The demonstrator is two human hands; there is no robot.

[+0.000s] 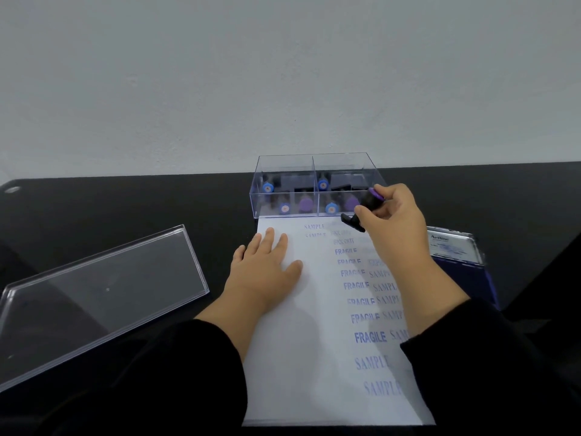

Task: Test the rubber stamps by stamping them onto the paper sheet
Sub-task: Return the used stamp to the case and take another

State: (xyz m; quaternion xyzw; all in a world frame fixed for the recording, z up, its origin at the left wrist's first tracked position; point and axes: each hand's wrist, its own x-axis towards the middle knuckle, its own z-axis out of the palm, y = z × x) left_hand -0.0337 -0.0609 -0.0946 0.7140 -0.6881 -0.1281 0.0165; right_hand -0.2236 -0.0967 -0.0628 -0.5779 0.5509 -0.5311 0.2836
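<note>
A white paper sheet (308, 335) lies on the black table, printed with rows of blue FRAGILE and SAMPLE marks down its right half. My left hand (265, 269) rests flat on the sheet's upper left, fingers spread. My right hand (393, 221) grips a black rubber stamp (364, 209) with a purple cap, tilted, its base at the sheet's top right corner. Behind the sheet stands a clear plastic box (314, 184) with compartments holding several stamps with blue and purple caps.
The box's clear lid (94, 294) lies to the left on the black table (141, 206). A blue ink pad (459, 262) with its lid open sits to the right, partly behind my right forearm. A pale wall rises behind the table.
</note>
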